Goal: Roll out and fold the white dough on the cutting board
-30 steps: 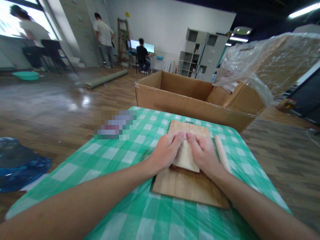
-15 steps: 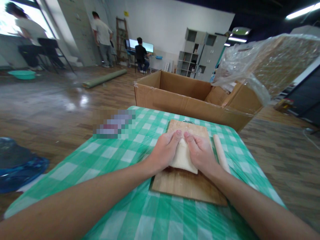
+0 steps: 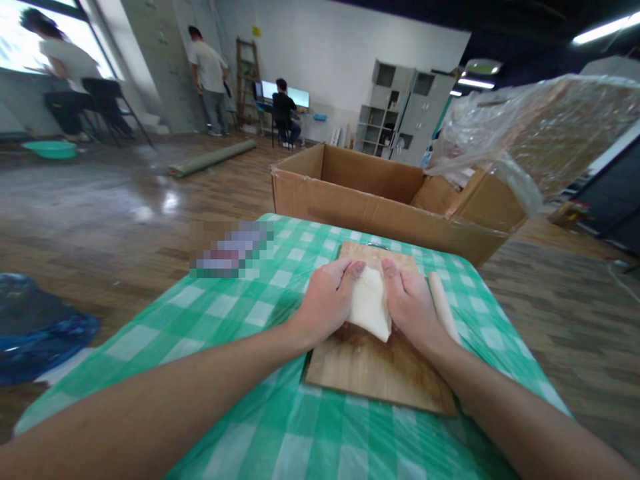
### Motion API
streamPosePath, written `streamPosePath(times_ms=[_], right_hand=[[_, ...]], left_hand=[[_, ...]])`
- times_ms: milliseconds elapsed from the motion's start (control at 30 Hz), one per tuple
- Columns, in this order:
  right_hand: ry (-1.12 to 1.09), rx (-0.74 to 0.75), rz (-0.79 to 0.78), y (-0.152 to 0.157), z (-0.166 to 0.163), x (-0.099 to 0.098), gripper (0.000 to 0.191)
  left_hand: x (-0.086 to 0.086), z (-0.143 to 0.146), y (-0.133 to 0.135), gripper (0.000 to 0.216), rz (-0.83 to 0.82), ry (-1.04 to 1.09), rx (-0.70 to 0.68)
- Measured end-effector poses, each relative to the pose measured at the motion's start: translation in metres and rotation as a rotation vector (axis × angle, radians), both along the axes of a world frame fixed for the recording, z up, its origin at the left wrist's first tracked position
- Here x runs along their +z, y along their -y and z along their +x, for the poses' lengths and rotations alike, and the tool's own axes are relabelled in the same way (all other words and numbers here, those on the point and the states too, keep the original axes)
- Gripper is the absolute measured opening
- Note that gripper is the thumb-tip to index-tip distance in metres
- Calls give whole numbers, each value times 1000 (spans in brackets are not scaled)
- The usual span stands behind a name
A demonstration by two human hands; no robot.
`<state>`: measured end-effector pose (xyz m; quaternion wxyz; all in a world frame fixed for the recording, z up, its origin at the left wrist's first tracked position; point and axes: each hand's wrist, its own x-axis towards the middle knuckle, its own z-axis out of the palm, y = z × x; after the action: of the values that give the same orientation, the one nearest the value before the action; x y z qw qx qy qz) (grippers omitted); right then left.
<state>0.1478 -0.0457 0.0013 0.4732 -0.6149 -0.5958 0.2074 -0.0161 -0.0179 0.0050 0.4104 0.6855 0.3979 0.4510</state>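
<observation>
A flattened piece of white dough (image 3: 369, 305) is held between my two hands over a wooden cutting board (image 3: 370, 367). My left hand (image 3: 330, 297) grips its left side, thumb on top and the other fingers partly hidden beneath. On the right side my right hand (image 3: 414, 303) holds it the same way, thumb pointing forward. The near edge of the dough droops slightly above the board. Just right of my right hand lies a pale rolling pin (image 3: 443, 307), partly covered by my forearm.
A green-and-white checked cloth (image 3: 240, 313) covers the table. Beyond its far edge stands a large open cardboard box (image 3: 350, 190) with plastic wrap (image 3: 500, 120). A blurred-out patch (image 3: 233, 250) sits at the table's left edge. Several people are in the background.
My thumbs have moved apart, and more of the dough's top now shows between them. My right hand has shifted slightly right. The view has moved a little.
</observation>
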Motion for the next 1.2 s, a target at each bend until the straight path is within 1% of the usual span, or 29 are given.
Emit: streamPosePath(times_ms=[67, 167, 233, 300, 367, 400, 500, 600, 667, 767, 833, 867, 933, 1000, 1067, 1133, 1200], right_hand=[[24, -22, 38, -1, 2, 1, 63], [-47, -43, 7, 1, 2, 1, 63], [-154, 14, -59, 4, 0, 1, 65], [-220, 133, -103, 6, -4, 2, 63], [-206, 227, -88, 7, -8, 2, 59], [-173, 239, -59, 7, -10, 3, 57], [-59, 189, 39, 6, -12, 3, 52], [-19, 146, 94, 6, -11, 4, 52], [-55, 144, 84, 7, -11, 4, 53], [-115, 104, 57, 7, -10, 3, 54], [-157, 59, 55, 6, -9, 2, 54], [-192, 59, 42, 6, -8, 2, 55], [-279, 122, -34, 7, -7, 2, 55], [-326, 212, -150, 9, -7, 3, 55], [-328, 276, -243, 12, -8, 6, 55], [-327, 324, -285, 14, -8, 9, 54], [-341, 369, -293, 16, -10, 10, 53]], left_hand=[[-1, 0, -1, 45, -20, 12, -1], [-2, 0, -1, 50, -40, 36, -27], [-3, 1, 0, 49, -25, 24, -32], [-4, 2, 1, 46, 10, -15, -42], [-4, 2, 2, 41, 51, -55, -49], [-4, 3, 2, 39, 66, -68, -47], [-2, 4, 2, 40, 58, -87, -17], [0, 6, 3, 45, -39, -54, -18], [0, 6, 3, 48, -162, 14, -53], [-3, 6, 2, 56, -338, 189, -177], [-5, 6, 1, 55, -364, 277, -274], [-6, 6, 1, 53, -355, 286, -306], [-6, 5, 2, 50, -336, 223, -325], [-4, 4, 5, 49, -319, 120, -289], [-1, 3, 8, 46, -291, 59, -253], [2, 2, 10, 40, -272, 46, -237], [3, 2, 10, 38, -293, 62, -246]])
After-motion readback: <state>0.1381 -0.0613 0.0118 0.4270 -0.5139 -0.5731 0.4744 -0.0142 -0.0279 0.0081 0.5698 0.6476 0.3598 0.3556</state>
